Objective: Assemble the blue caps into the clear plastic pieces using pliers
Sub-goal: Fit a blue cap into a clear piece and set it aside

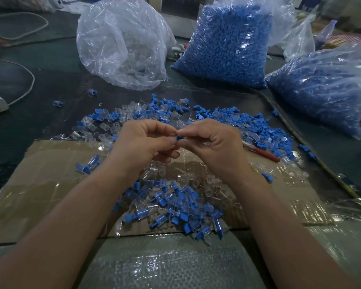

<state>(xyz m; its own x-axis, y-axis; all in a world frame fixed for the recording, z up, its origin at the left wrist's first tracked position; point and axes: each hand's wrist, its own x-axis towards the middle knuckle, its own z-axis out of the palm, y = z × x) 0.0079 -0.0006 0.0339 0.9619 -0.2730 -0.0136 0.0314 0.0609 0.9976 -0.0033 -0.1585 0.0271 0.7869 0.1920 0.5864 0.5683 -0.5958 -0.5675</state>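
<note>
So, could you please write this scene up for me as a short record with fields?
Left hand: pinches a blue cap
Right hand: pinches the same cap from the other side
Loose parts: blue and clear, scattered beyond the hands
Near pile: clear pieces with blue caps fitted, on cardboard
Red-handled tool: lies among parts right of the right hand, untouched
Clear bag: far left
Blue bag: full; second blue bag to its right

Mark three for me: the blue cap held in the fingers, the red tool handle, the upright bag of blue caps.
blue cap (179,137): head view, its exposed blue middle.
red tool handle (261,152): head view, midway along the handle.
upright bag of blue caps (227,44): head view, middle of its front face.
</note>
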